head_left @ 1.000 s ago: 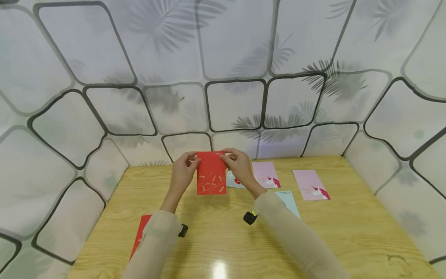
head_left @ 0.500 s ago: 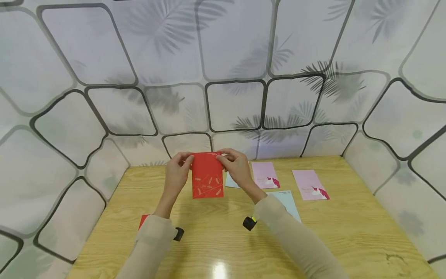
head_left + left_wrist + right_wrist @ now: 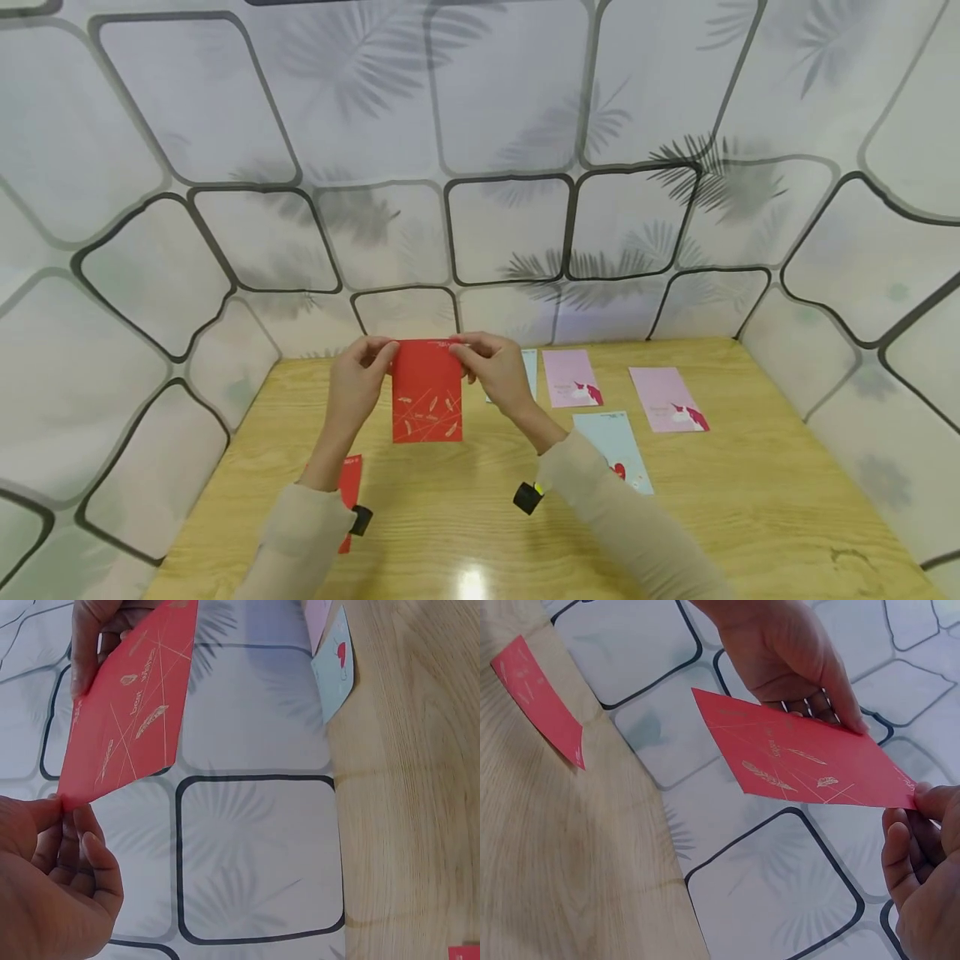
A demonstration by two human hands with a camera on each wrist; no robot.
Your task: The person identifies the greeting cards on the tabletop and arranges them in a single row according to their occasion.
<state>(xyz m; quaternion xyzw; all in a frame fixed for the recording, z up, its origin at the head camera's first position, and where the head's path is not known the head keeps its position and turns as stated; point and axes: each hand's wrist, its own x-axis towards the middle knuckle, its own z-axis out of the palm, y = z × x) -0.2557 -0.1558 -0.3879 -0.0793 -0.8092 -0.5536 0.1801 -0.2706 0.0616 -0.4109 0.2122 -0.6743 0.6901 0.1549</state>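
Both hands hold up a red card [image 3: 427,387] printed with gold feathers and thin crossing lines. At its upper left corner my left hand [image 3: 355,383] pinches it between thumb and fingers. The upper right corner is pinched by my right hand [image 3: 495,371]. In the left wrist view the red card [image 3: 135,705] is tilted, its corner between the left thumb and fingers [image 3: 90,862]. The right wrist view has the card [image 3: 802,757] with the right hand [image 3: 930,862] on one corner. Another red card [image 3: 351,479] lies on the table, partly covered by my left forearm.
Two pink cards with unicorns, a nearer-centre pink card [image 3: 572,377] and a right-hand pink card [image 3: 667,399], lie on the wooden table [image 3: 750,500]. A light blue card [image 3: 611,446] is beside my right sleeve. Another blue card [image 3: 531,367] shows behind my right hand. Patterned fabric walls [image 3: 510,233] enclose the table.
Both hands have carried the red card left and slightly lower, nearer to me. More of the blue card by my right sleeve shows, and the other red card now shows right of my left forearm.
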